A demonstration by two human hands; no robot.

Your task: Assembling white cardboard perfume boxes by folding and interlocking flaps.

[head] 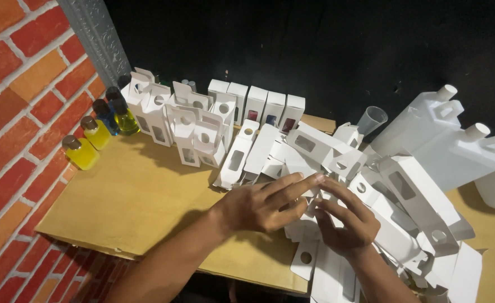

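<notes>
My left hand [261,205] and my right hand [345,221] meet over a heap of flat white cardboard boxes [404,196] with cut-out windows and hang holes. The fingertips of both hands pinch one small white box piece [319,196] between them; most of it is hidden by my fingers. More unfolded white boxes [242,157] lie just beyond my left hand. Assembled white boxes [194,126] stand upright behind them.
Small bottles of yellow liquid [81,152] and blue liquid [106,115] line the red brick wall [12,112] at left. Large white plastic jugs [449,140] lie at right, beside a clear measuring cup [372,119]. All rests on a brown cardboard sheet [130,202] before a black backdrop.
</notes>
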